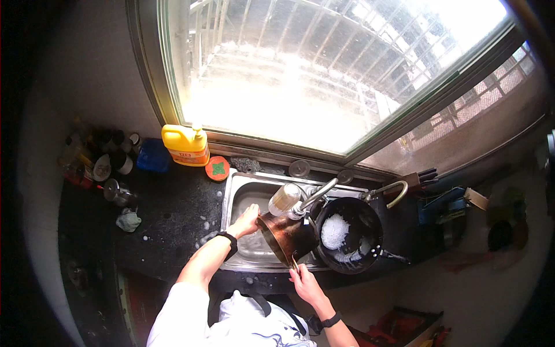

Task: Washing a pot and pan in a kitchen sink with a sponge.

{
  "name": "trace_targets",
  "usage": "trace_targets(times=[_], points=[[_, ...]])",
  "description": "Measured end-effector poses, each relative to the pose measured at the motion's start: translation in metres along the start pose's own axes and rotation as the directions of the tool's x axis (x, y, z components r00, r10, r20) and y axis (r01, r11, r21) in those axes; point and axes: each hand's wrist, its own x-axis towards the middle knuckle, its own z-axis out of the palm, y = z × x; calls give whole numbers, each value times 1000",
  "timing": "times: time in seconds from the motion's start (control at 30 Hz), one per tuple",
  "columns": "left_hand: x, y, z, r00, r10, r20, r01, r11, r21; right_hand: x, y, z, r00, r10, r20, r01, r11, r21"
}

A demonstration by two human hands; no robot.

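A scorched metal pot (pixel 291 236) is tipped on its side over the stainless steel sink (pixel 247 256), under the tap, its mouth facing left. My left hand (pixel 246 222) grips its upper rim or a handle there; the fingers are partly hidden. On the near side my right hand (pixel 306 284) holds the pot's small handle (pixel 295 263). A faucet filter with a clear housing (pixel 284 198) hangs just above the pot. To the right, a black wok (pixel 368 221) sits at the sink's right end with a white foamy scrubbing pad (pixel 335 231) and suds in it.
A yellow detergent jug (pixel 185 145) and a round red-and-green container (pixel 217 168) stand behind the sink's left corner. A crumpled cloth (pixel 128 220) and a metal pot (pixel 115 191) are on the left counter. The wok's handle (pixel 394 256) juts right. A knife block (pixel 407 184) stands back right.
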Motion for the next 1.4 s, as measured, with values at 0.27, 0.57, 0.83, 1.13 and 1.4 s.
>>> trace_targets(times=[0.27,0.57,0.83,1.13,1.4], points=[[-3,2,-3,986,62,-155,-52,996,69,9,18,1,996,-88,7,87,972,-218],[-9,8,-11,898,134,-419,-102,990,97,28,25,-6,991,-120,60,133,938,-321],[-16,3,-15,881,89,-464,42,963,265,55,50,-13,989,-125,85,146,929,-340],[-35,21,-18,860,83,-504,183,871,456,86,88,-21,983,20,185,11,986,-165],[-44,44,-31,922,-63,-383,231,882,410,97,124,-14,997,16,74,-26,991,130]])
